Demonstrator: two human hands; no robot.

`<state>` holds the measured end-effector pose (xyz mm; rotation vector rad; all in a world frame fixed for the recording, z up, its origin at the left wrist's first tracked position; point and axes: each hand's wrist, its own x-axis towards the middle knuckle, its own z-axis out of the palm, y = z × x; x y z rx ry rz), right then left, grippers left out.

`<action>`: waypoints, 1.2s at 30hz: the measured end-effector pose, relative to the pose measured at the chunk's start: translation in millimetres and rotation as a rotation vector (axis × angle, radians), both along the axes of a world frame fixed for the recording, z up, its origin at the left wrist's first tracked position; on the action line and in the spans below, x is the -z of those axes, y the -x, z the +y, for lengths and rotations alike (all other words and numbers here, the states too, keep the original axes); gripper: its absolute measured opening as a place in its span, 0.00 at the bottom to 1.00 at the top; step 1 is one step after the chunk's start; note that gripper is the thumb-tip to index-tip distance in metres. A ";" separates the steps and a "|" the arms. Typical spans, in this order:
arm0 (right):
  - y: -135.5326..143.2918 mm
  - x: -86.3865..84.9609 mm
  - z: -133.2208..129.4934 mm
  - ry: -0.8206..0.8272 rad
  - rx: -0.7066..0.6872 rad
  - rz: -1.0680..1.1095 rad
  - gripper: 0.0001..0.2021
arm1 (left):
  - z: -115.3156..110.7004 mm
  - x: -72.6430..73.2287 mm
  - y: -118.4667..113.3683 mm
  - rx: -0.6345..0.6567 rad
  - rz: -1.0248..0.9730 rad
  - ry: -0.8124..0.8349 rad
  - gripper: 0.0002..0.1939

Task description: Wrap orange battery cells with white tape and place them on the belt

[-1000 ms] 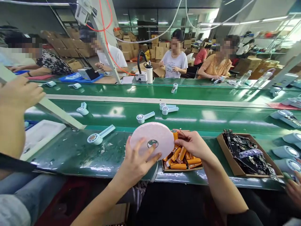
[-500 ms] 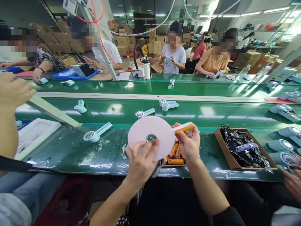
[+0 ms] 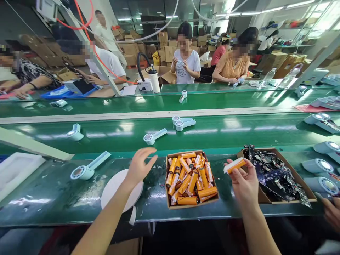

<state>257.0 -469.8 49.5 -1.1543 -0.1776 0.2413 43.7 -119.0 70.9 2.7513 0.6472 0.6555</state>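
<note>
My right hand grips an orange battery with a white strip along its upper side, held over the bench between two boxes. My left hand hangs above the bench with nothing in it, thumb and fingers apart. Partly behind my left forearm, a white roll of tape lies flat, its loose end hanging over the front edge. A cardboard box of orange batteries sits between my hands. Left of the roll lies a light blue handheld fan body with an open handle.
A box of black circuit boards stands right of my right hand. More fan bodies lie on the green conveyor and at the right. A white foam tray and a slanted post are at left. Co-workers sit across the line.
My left hand has put the tape roll down at the left and let go of it. My right hand has moved right with the battery, uncovering the battery box. The view has shifted.
</note>
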 end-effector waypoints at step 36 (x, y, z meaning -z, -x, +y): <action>-111.9 -16.1 186.9 1.596 -0.608 -1.029 0.24 | 14.9 6.7 -276.5 0.326 0.424 0.270 0.18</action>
